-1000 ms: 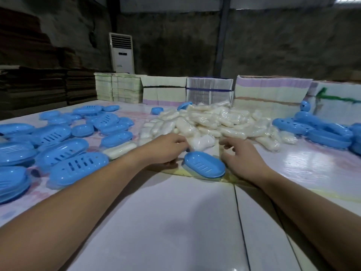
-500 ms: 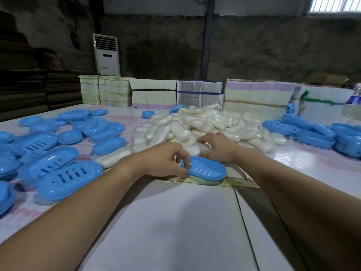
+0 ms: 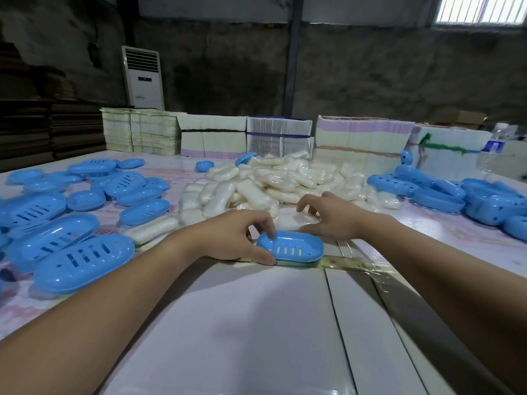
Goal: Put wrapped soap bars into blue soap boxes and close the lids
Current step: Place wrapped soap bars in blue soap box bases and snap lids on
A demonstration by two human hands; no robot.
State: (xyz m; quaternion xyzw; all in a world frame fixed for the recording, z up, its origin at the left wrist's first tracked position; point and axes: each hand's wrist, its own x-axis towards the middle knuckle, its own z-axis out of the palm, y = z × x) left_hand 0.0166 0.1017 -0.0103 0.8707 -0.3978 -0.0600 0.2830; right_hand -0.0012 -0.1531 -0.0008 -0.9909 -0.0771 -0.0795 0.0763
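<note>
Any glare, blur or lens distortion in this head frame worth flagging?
Head view: wide-angle bending toward the edges; the window is blown out; soft sheen on the white table; the right hand is slightly motion-blurred, while the left hand and soap box are sharp.

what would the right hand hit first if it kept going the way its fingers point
Probably the wrapped soap bar lying just under and ahead of the right hand, at the near edge of the soap pile. Depth is hard to judge; the fingers may already touch it.
</note>
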